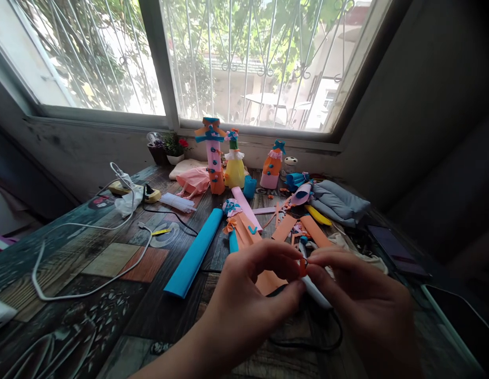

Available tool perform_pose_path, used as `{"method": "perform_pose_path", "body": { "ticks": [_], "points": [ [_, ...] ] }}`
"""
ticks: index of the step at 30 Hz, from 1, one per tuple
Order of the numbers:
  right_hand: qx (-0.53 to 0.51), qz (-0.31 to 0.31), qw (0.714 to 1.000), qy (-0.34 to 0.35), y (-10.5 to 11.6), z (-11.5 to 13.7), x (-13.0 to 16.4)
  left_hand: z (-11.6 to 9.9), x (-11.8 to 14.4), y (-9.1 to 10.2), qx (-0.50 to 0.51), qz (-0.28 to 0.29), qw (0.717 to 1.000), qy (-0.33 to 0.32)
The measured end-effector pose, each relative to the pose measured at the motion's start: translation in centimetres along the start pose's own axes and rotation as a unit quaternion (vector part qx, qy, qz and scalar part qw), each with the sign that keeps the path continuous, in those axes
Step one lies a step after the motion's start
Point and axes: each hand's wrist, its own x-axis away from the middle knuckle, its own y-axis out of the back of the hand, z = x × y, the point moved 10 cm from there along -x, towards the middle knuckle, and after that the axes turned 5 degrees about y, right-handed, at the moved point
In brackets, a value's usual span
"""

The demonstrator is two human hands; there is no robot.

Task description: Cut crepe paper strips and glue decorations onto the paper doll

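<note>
The head camera looks down over a dark patterned table set under a barred window. Both hands meet low in the middle of the picture. The left hand has its fingers curled, thumb and forefinger pinched on a small orange paper scrap. The right hand comes in from the other side, and its fingers close on the same scrap, so the piece sits between the two sets of fingertips, held above the table. A white glue gun lies just under the hands, partly hidden by them, with a black cord looping toward the near edge.

Beyond the hands lie orange paper strips and a decorated orange figure lying flat, touching a rolled blue sheet that runs slantwise across the table. A pink roll lies just behind the figure. Near the window sill stand three dressed-up bottles: a tall pink and orange one, a yellow one just beside it, and a shorter orange one apart to the right. A small flower pot stands left of them. A folded grey cloth rests at the right with a yellow piece beside it. On the left, a white cable curls away from a power strip.
</note>
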Motion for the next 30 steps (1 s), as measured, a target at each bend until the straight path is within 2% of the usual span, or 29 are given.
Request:
{"method": "perform_pose_path", "body": {
  "ticks": [5,15,23,27,30],
  "points": [
    [0.006,-0.008,1.0,-0.024,0.1,-0.4,0.3,0.0,0.2,0.2,-0.014,-0.019,1.0,-0.016],
    [0.007,0.029,1.0,0.005,-0.4,0.2,0.2,0.1,0.7,0.5,0.011,-0.043,0.999,-0.01],
    [0.003,0.062,0.998,0.025,-0.7,1.1,0.4,0.3,0.6,-0.1,0.085,-0.01,0.995,0.043],
    [0.022,0.051,0.998,0.008,-0.3,1.2,0.3,0.7,0.7,-0.7,0.087,0.021,0.992,0.087],
    [0.022,0.078,0.997,-0.001,-0.7,1.3,0.3,0.5,0.8,-0.9,0.087,0.027,0.991,0.095]
  ]
}}
